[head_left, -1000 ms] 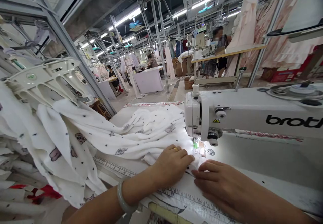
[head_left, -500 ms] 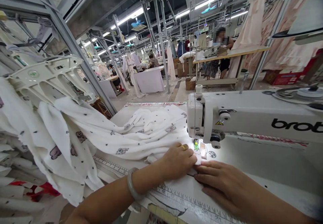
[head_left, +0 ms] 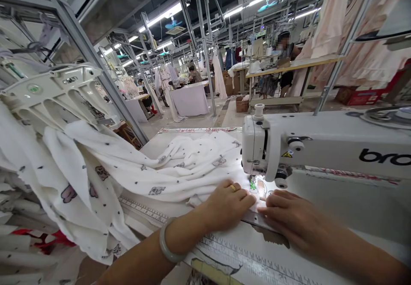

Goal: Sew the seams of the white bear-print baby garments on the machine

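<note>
White fabric [head_left: 189,176] printed with small bears and dark specks spreads over the sewing table and up to the needle area of a white sewing machine [head_left: 324,137]. Just left of the lit presser foot [head_left: 252,184], which has a green part, my left hand [head_left: 228,204] presses on the fabric with curled fingers closed on it. My right hand [head_left: 290,217] is at the fabric's near edge, right of the needle area, its fingers bent and pinched together there. The fabric between its fingertips is mostly hidden. A ring and a bangle [head_left: 167,241] are on my left arm.
A measuring tape strip [head_left: 231,255] runs along the table's near edge. At the left, more printed fabric hangs from a white clamp-like hanger [head_left: 64,88]. Beyond are a metal post [head_left: 96,62], other sewing tables [head_left: 295,67] and a person [head_left: 285,54] at work.
My right hand has gone from lying flatter with fingers stretched to bent and pinched, a little further right. My left hand stays on the fabric. The view has shifted slightly.
</note>
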Available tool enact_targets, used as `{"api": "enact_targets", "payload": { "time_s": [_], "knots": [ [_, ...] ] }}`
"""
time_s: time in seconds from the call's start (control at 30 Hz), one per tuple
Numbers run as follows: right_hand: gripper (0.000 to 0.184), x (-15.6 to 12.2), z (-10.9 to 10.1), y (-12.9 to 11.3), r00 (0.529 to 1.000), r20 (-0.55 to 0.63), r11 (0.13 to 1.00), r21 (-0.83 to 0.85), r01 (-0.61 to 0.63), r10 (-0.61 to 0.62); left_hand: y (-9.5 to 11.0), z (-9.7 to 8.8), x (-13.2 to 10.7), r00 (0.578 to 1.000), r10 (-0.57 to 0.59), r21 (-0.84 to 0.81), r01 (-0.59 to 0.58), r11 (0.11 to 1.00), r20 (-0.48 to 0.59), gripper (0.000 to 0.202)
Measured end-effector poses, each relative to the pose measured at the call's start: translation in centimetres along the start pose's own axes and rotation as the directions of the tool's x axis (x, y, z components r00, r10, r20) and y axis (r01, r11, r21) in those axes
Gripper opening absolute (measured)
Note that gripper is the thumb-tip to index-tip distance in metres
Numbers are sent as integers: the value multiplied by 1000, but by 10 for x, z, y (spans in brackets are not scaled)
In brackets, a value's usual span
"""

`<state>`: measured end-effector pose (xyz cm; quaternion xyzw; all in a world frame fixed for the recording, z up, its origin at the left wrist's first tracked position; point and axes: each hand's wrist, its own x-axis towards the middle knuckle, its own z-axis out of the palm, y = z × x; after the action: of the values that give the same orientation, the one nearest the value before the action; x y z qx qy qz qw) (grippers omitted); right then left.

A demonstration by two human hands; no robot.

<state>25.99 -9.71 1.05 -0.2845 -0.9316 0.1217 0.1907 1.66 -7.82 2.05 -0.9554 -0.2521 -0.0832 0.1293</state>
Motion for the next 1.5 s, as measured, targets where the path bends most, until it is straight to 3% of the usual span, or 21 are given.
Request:
{"api": "enact_targets", "payload": {
  "time_s": [0.13,0.23,0.4,0.57,0.8,1.1,1.5],
  "knots": [
    [32,0,1,-3,998,49,999,36,-40,38,1,6,-1,993,55,-15,-57,998,-108,21],
    [33,0,0,-3,997,61,997,65,-47,43,3,11,2,990,72,-12,-74,997,-119,24],
    [33,-1,-2,0,999,51,998,60,-10,7,6,11,3,997,57,-45,-59,997,-61,21],
    [25,-3,-5,2,999,-37,1000,1,22,-22,9,5,-3,996,61,-39,-64,997,-66,20],
    [18,-2,2,-6,998,34,997,-56,-46,48,11,3,-10,998,55,-112,-52,992,23,20],
    [33,-3,22,14,967,-241,942,-299,-154,81,-6,15,10,994,-78,-185,91,979,75,41],
    [28,-3,19,17,963,-269,940,-324,-108,19,-9,16,11,990,-110,-201,125,972,83,43]
  ]
}}
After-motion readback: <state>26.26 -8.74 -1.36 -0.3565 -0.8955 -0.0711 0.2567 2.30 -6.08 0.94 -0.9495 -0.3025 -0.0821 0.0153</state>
